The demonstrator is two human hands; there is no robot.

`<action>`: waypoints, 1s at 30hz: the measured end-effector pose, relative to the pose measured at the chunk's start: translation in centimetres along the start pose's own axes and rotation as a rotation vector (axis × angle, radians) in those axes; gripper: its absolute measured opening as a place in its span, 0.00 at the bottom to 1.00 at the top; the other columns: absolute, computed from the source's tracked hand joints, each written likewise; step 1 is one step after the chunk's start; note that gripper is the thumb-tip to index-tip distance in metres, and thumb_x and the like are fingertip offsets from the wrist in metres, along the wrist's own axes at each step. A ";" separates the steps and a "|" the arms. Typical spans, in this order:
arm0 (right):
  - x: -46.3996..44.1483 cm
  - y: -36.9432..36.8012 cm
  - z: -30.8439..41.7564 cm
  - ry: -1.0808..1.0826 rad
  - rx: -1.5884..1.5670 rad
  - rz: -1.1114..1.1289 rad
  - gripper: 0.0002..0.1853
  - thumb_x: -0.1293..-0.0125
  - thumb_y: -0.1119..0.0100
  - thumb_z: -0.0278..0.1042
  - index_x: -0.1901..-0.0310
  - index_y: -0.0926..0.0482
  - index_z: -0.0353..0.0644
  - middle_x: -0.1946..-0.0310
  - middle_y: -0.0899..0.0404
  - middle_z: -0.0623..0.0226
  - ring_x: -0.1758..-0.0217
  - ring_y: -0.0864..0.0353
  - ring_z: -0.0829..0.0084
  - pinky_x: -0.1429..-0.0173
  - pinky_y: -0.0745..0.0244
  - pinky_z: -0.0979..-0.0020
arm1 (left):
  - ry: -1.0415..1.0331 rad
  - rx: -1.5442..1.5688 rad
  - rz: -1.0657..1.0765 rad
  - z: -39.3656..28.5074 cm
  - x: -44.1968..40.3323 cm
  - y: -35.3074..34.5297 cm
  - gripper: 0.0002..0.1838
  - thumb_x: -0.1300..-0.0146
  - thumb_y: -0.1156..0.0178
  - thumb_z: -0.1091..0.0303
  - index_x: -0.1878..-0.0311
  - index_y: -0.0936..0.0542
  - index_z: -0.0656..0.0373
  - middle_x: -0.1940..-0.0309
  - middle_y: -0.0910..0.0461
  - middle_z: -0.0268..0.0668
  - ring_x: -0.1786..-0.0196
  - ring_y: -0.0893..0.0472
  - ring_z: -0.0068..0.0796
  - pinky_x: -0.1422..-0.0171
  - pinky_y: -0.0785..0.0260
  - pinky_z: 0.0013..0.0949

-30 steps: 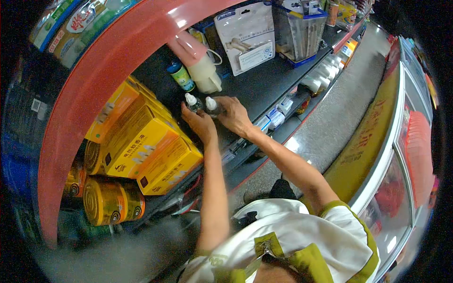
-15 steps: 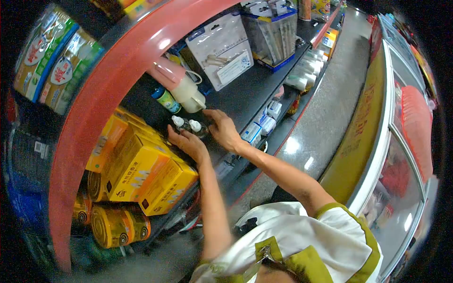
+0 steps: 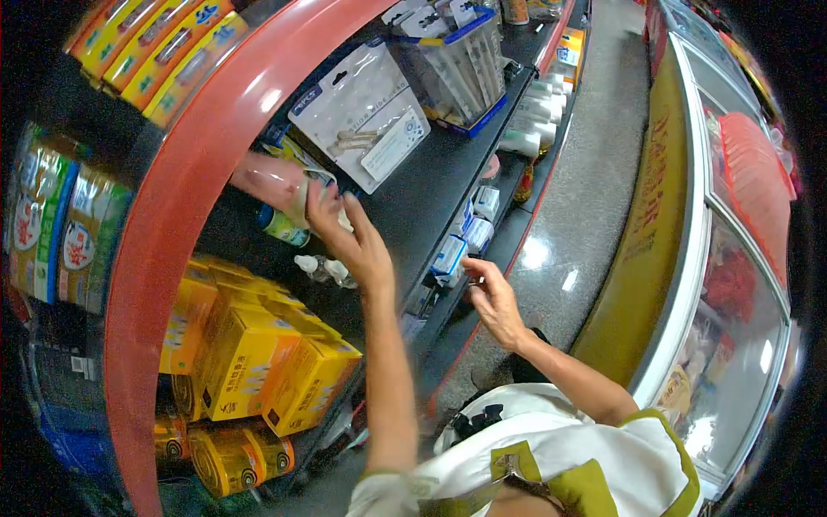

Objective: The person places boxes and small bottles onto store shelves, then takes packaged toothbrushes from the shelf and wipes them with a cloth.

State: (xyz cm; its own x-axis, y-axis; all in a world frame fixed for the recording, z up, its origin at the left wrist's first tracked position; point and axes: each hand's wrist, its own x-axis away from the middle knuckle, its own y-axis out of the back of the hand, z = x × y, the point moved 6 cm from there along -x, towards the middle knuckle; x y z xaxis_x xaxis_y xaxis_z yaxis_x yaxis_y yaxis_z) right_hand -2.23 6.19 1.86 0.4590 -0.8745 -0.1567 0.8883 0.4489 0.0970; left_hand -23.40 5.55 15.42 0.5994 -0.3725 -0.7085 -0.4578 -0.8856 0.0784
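Our left hand (image 3: 357,250) at pale end of pink bottle (image 3: 274,181) on dark shelf (image 3: 413,207), we cannot tell if gripping; our right hand (image 3: 498,306) empty, fingers apart; we do well to hold gently, wrist clear of white-tipped bottles (image 3: 308,265)

Left fingers (image 3: 362,222) stretch forward; right fingers (image 3: 485,270) curl loosely.

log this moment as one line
left hand: at pink bottle, grip unclear | right hand: open, empty, near blue-and-white pack | two white-capped bottles: on black shelf, unheld
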 end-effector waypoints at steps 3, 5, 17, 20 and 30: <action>0.2 4.4 -1.8 -0.039 0.002 -0.082 0.26 0.39 0.54 0.16 0.38 0.31 0.42 0.46 0.28 0.63 0.43 0.27 0.70 0.40 0.30 0.70 | 0.019 -0.083 -0.020 1.9 -3.5 -2.3 0.28 0.29 0.48 0.66 0.31 0.42 0.67 0.35 0.38 0.58 0.37 0.31 0.48 0.32 0.40 0.42; 0.0 7.2 -3.1 -0.056 0.000 -0.136 0.27 0.39 0.55 0.18 0.37 0.32 0.43 0.44 0.28 0.63 0.42 0.28 0.70 0.39 0.32 0.68 | 0.112 -0.029 -0.019 3.6 -5.5 -3.4 0.31 0.29 0.48 0.64 0.29 0.45 0.66 0.31 0.42 0.56 0.33 0.35 0.44 0.29 0.44 0.40; 0.1 14.5 -7.2 -0.278 -0.061 -0.185 0.25 0.37 0.56 0.22 0.36 0.33 0.44 0.45 0.26 0.63 0.46 0.27 0.70 0.41 0.31 0.68 | 0.345 0.028 0.084 5.5 -7.1 -5.3 0.24 0.34 0.39 0.66 0.40 0.31 0.69 0.45 0.24 0.43 0.46 0.25 0.30 0.38 0.36 0.31; -0.1 14.6 -6.3 -0.342 -0.035 -0.178 0.25 0.37 0.56 0.21 0.37 0.33 0.42 0.45 0.27 0.62 0.48 0.26 0.70 0.41 0.31 0.69 | 0.492 0.119 0.133 7.6 -6.4 -5.6 0.23 0.35 0.37 0.66 0.43 0.29 0.70 0.46 0.24 0.42 0.45 0.25 0.30 0.39 0.36 0.31; 1.5 14.9 -7.2 -0.450 0.001 -0.293 0.22 0.33 0.54 0.22 0.38 0.33 0.40 0.45 0.25 0.60 0.49 0.24 0.70 0.40 0.30 0.68 | 0.354 0.318 -0.230 6.6 -3.1 -5.5 0.28 0.37 0.37 0.63 0.37 0.32 0.65 0.38 0.29 0.47 0.40 0.26 0.41 0.35 0.33 0.43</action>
State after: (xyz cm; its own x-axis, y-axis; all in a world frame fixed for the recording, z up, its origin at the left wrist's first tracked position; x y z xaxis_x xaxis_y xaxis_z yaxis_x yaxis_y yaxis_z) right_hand 11.83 12.91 -4.05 0.1399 -0.9556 0.2593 0.9782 0.1740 0.1137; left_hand -27.07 13.37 12.60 0.8677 -0.2976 -0.3981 -0.4316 -0.8483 -0.3066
